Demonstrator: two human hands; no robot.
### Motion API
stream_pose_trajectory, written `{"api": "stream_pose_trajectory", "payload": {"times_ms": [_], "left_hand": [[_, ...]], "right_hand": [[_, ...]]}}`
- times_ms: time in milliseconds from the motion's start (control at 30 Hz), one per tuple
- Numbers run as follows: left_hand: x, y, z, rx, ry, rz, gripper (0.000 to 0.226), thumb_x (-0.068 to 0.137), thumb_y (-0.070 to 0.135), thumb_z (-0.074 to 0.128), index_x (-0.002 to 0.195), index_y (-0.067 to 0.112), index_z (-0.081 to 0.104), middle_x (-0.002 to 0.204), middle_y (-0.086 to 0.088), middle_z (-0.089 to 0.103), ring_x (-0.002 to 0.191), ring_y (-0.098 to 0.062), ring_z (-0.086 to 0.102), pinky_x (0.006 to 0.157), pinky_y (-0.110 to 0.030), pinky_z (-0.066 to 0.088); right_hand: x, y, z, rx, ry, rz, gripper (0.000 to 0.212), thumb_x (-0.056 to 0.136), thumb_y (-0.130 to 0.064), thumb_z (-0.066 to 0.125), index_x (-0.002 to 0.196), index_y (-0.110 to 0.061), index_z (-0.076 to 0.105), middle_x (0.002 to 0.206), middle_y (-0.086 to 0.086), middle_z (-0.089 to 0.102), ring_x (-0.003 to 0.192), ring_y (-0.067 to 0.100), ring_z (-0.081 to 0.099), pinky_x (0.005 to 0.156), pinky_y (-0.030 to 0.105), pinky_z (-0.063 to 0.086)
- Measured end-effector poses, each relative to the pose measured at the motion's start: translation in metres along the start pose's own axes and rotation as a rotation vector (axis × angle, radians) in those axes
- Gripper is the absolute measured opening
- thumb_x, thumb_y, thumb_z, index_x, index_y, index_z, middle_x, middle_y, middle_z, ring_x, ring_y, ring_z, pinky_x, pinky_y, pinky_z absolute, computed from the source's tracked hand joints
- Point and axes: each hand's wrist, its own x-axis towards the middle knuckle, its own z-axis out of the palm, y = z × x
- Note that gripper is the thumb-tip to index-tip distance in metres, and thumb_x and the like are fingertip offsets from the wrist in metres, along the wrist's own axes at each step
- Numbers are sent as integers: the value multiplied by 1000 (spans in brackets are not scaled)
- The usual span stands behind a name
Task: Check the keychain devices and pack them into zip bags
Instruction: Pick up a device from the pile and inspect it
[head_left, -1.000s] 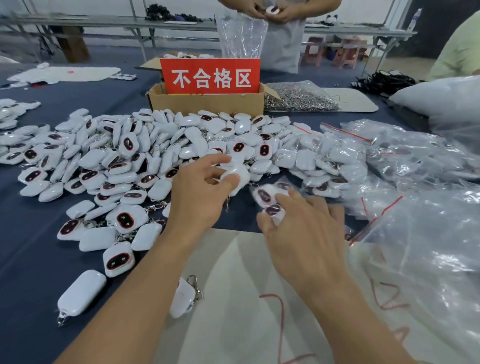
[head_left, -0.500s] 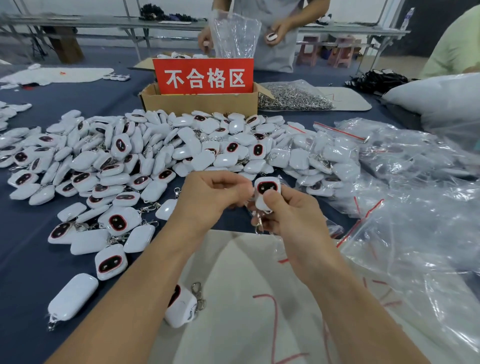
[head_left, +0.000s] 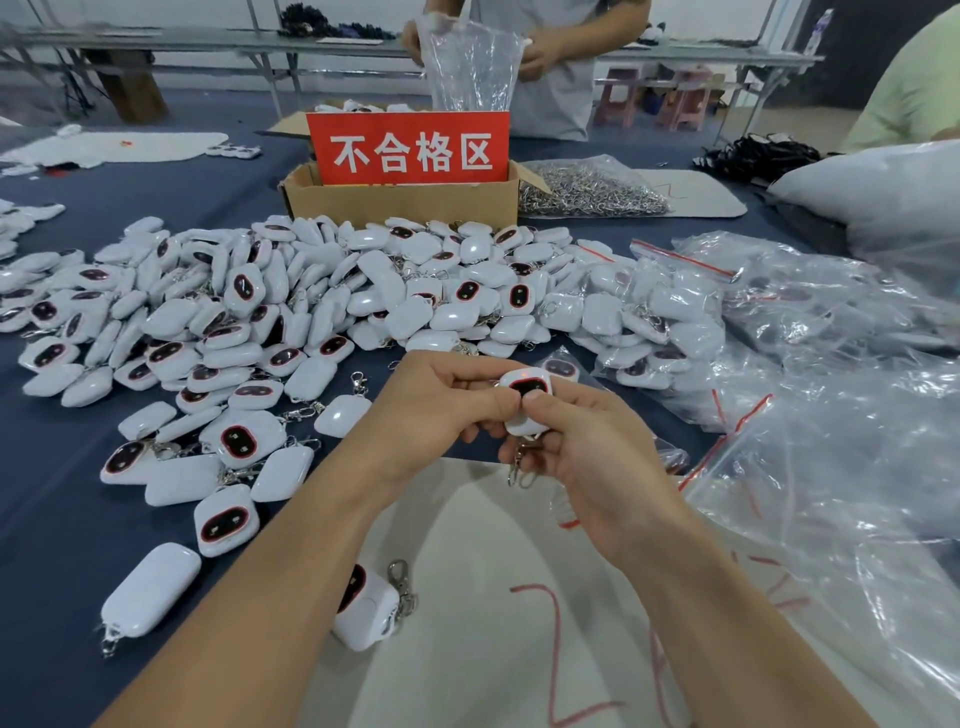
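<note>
Where the blue tablecloth (head_left: 47, 519) showed at the far left, a lone white device (head_left: 148, 590) lay face down, its clasp toward the near edge. Beyond it the loose pile of keychain devices (head_left: 311, 291) spread across the cloth, some with dark, red-rimmed faces up and some turned over. Behind the pile stood a cardboard box (head_left: 400, 200) carrying a red sign (head_left: 408, 148) with white characters. Nearer, one more device (head_left: 363, 608) rested on its side at the edge of the white mat (head_left: 467, 597), just beside the left forearm.

The left hand (head_left: 436, 410) was raised over the mat's far edge, fingers curled inward, its thumb tip pressed against the left side of the held device (head_left: 527, 400). That device stood upright between the two hands, clear of the table, with its dark face toward the camera and a small reddish dot near its top. The right hand (head_left: 587, 457) gripped it from the right and below. The thumb lay across the lower face and the other fingers wrapped round behind. A metal clasp (head_left: 519, 467) hung down from the device in front of the right palm.

Further right, bagged devices (head_left: 654, 322) lay against the pile. A heap of clear zip bags (head_left: 831, 467) with red strips covered the rest of the cloth.
</note>
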Motion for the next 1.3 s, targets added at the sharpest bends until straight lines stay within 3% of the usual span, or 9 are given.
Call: {"api": "stream_pose_trajectory", "payload": {"times_ms": [200, 367, 600, 833, 900, 967, 1100, 1200, 1300], "left_hand": [[3, -1, 8, -20, 193, -33, 14, 81, 10, 80, 83, 22, 86, 61, -2, 66, 54, -11, 53, 50, -16, 42], [-1, 5, 10, -21, 123, -22, 14, 84, 6, 77, 84, 17, 85, 58, -4, 65, 50, -12, 53, 49, -15, 42], [-4, 7, 4, -3, 86, -4, 21, 87, 1, 72, 91, 18, 85, 55, -3, 64, 46, -6, 53, 51, -13, 42], [-1, 6, 8, 12, 169, 41, 19, 75, 27, 78, 91, 34, 84, 66, -7, 63, 60, -13, 52, 56, -21, 44], [-2, 6, 12, 117, 329, 87, 11, 76, 31, 82, 84, 37, 83, 62, 5, 65, 58, -9, 53, 60, -25, 47], [-8, 8, 20, 347, 363, 149, 8, 71, 45, 80, 76, 38, 78, 64, 11, 69, 57, -4, 56, 62, -26, 52], [-24, 15, 59, 805, 21, 202, 48, 57, 77, 67, 93, 46, 68, 87, 22, 66, 80, 2, 59, 71, -27, 49], [-23, 7, 71, 1069, 31, 213, 34, 75, 65, 68, 103, 46, 67, 90, 20, 67, 90, -4, 62, 73, -28, 45], [-19, 2, 63, 872, 151, 80, 10, 80, 44, 73, 90, 46, 73, 80, 23, 70, 79, -2, 63, 69, -22, 47]], "right_hand": [[1, 0, 1, 52, -109, 14, 19, 92, 8, 51, 98, 11, 68, 80, 16, 70, 61, 23, 61, 54, 26, 46], [2, -1, -1, 76, -103, 19, 20, 92, 10, 49, 101, 17, 65, 77, 17, 68, 60, 23, 62, 52, 25, 47], [0, 0, 0, -25, -111, -59, 19, 98, 8, 52, 93, 7, 71, 81, 20, 69, 60, 20, 61, 54, 25, 49], [-5, -8, 0, 48, -54, -100, 23, 98, 5, 54, 97, -4, 75, 80, 15, 73, 61, 20, 64, 56, 26, 54], [-4, -13, -7, 19, 146, -165, 21, 96, 3, 56, 102, -12, 70, 79, 11, 77, 56, 18, 64, 52, 26, 53], [-2, -19, -22, -109, 378, -232, 17, 94, -1, 61, 101, -17, 61, 76, 6, 78, 50, 15, 62, 48, 26, 50], [-3, -28, -45, -193, 556, -274, 8, 87, -14, 68, 90, -17, 61, 62, 3, 73, 42, 13, 53, 48, 28, 41], [-7, -31, -46, -162, 576, -272, 16, 87, -17, 70, 72, -21, 66, 52, 3, 63, 42, 11, 51, 47, 26, 38], [-11, -37, -45, -47, 459, -265, 23, 83, -13, 68, 60, -18, 65, 51, 9, 55, 40, 14, 39, 41, 21, 29]]}}
